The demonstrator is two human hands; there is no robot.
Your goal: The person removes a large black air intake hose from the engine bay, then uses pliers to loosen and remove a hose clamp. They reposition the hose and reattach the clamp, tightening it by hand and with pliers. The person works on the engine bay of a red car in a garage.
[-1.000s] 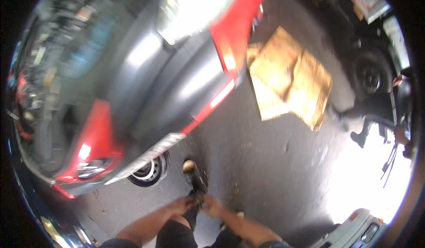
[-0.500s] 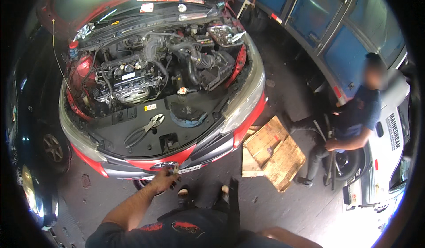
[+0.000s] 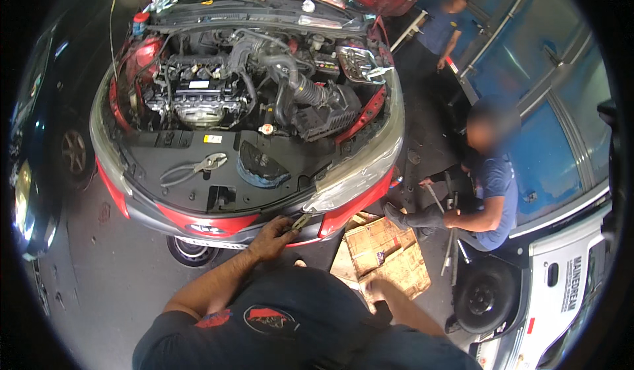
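Note:
My left hand is closed around what looks like small metal pliers, their tips pointing up beside the front bumper of the red car. Low at my side is my right hand, in front of the cardboard, its fingers blurred and partly hidden. On the black panel ahead of the engine lie slip-joint pliers and a dark curved pad with a blue edge. Behind them the engine is exposed under the raised hood.
Flattened cardboard lies on the floor to the right. A co-worker sits beyond it with a metal bar, beside a wheel and a white vehicle. Another person stands farther back. A tool tray rests by the engine.
My view has swung right. My left hand has moved right along the bumper with the pliers, my right hand has come into sight, and a second person now shows at the back.

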